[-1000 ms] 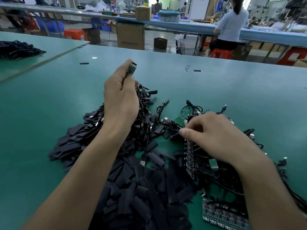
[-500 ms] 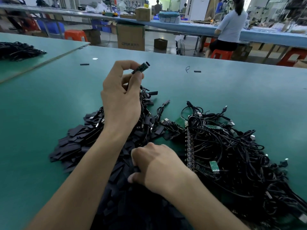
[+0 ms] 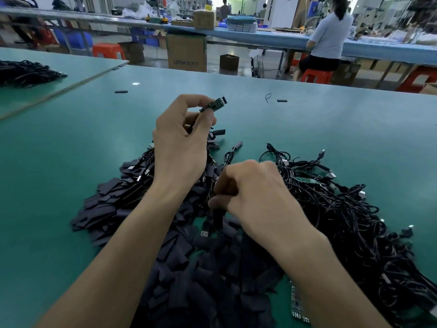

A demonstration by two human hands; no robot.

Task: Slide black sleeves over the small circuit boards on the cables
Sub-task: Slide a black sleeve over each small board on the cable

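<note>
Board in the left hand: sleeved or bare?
Bare. The circuit board pinched in the left hand shows green face and components; the right hand holds a black sleeve.

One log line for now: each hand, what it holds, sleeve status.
left hand: pinches circuit board, held up | right hand: grips black sleeve | sleeve: not yet on board

A factory workroom of long benches, brightest at its far end.

The green bench (image 3: 71, 143) spreads wide to its far edge; a second green bench (image 3: 78, 65) lies just beside it at the left, along a slanted seam. Beyond them, on the grey floor (image 3: 267, 67), stand a large cardboard box (image 3: 186, 52), a small dark box (image 3: 229, 62) and an orange stool (image 3: 107, 50). A long blue bench (image 3: 272, 38) crosses the back, carrying a carton (image 3: 203, 18) and a stack of trays (image 3: 241, 23). A person (image 3: 328, 39) sits at it on a red stool (image 3: 315, 75), back turned. Blue crates (image 3: 73, 40) sit beneath it at the left.
</note>
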